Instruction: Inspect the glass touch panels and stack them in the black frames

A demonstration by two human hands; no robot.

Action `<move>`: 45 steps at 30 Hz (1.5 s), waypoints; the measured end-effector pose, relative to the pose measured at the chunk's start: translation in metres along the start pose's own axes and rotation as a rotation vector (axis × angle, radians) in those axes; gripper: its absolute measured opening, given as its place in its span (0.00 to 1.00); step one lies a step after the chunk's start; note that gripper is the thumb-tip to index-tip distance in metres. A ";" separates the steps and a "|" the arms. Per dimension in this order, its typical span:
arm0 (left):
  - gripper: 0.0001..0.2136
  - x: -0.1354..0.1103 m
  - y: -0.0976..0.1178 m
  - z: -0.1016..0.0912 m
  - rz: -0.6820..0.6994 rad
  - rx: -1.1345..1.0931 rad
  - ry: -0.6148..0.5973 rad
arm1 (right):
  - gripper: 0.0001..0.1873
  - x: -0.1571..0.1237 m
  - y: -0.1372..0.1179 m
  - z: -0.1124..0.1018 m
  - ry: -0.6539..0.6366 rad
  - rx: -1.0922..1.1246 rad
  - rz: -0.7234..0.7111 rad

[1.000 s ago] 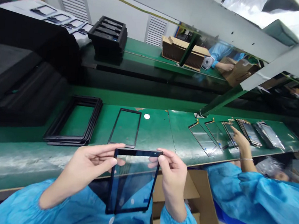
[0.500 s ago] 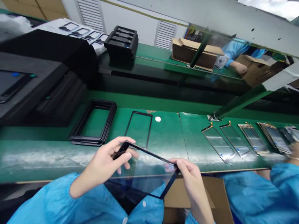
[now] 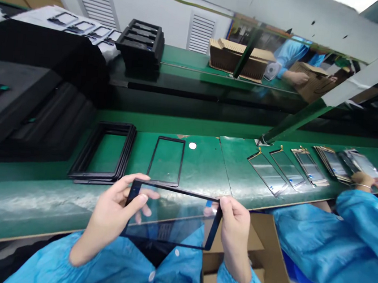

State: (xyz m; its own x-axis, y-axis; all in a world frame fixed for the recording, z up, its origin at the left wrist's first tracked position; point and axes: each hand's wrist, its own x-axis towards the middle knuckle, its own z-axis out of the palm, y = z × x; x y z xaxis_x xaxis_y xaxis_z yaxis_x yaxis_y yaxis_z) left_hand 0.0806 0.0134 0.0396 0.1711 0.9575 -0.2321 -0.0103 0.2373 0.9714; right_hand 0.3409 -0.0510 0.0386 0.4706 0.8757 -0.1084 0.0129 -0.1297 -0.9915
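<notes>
A clear touch-screen glass panel (image 3: 174, 218) with a black border is held up in front of me, its long side running left to right. My left hand (image 3: 114, 205) pinches its left end, thumb on the near face and fingers showing through the glass. At the right end my right hand (image 3: 234, 220) grips the upper corner, beside a small blue tab. Just beyond the panel a single thin black frame (image 3: 181, 163) lies flat on the green bench (image 3: 202, 170). Left of it sits a stack of black frames (image 3: 125, 153).
Several glass panels (image 3: 270, 172) lie in a row on the right, where a co-worker's hands (image 3: 364, 179) handle some. Black foam trays (image 3: 60, 114) are piled at left. A green post (image 3: 292, 121) rises behind. Below the bench edge stands an open cardboard box (image 3: 269, 244).
The glass panel has turned more level and tilted to face me, both hands still on it. My view has shifted slightly right. Both of the co-worker's hands now show.
</notes>
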 end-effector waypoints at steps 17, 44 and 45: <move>0.11 0.029 0.031 0.000 0.643 0.785 -0.379 | 0.16 -0.023 0.003 0.006 -0.056 0.039 -0.066; 0.25 -0.002 0.003 0.020 -0.221 -0.095 -0.311 | 0.21 0.000 0.007 0.020 -0.166 0.159 0.004; 0.25 -0.002 0.003 0.019 -0.224 -0.087 -0.314 | 0.21 0.000 0.005 0.019 -0.162 0.152 -0.014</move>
State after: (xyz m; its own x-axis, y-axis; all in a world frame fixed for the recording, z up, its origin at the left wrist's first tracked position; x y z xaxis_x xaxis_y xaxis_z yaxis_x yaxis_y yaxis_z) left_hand 0.0990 0.0090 0.0440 0.4711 0.7870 -0.3983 -0.0193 0.4606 0.8874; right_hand 0.3237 -0.0427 0.0325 0.3235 0.9416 -0.0930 -0.1204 -0.0565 -0.9911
